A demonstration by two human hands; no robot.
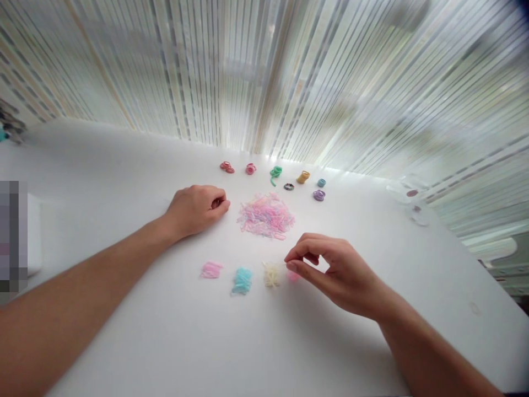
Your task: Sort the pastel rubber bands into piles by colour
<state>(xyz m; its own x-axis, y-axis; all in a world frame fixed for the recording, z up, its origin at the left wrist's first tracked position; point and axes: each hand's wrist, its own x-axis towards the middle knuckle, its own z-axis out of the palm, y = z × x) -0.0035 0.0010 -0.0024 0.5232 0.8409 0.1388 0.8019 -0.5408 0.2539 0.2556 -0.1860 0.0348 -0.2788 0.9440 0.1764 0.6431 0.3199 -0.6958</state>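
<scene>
My left hand [198,209] rests on the white table with its fingers curled together, left of a mixed pile of small pastel bands [268,216]; what it holds, if anything, is hidden. My right hand [326,267] is above the table, thumb and index finger nearly meeting in a pinch, with nothing clearly visible between them. Below its fingertips lies a pink bunch [293,275], partly covered. To the left of that are a cream bunch [271,275], a light blue bunch [242,280] and another pink bunch [211,269].
Behind the pile lie red [227,167], pink-red [250,169], green [276,172], yellow [303,177], blue [321,182] and purple [319,195] coils. Clear plastic pieces [409,193] sit at the right, before a striped curtain [256,71].
</scene>
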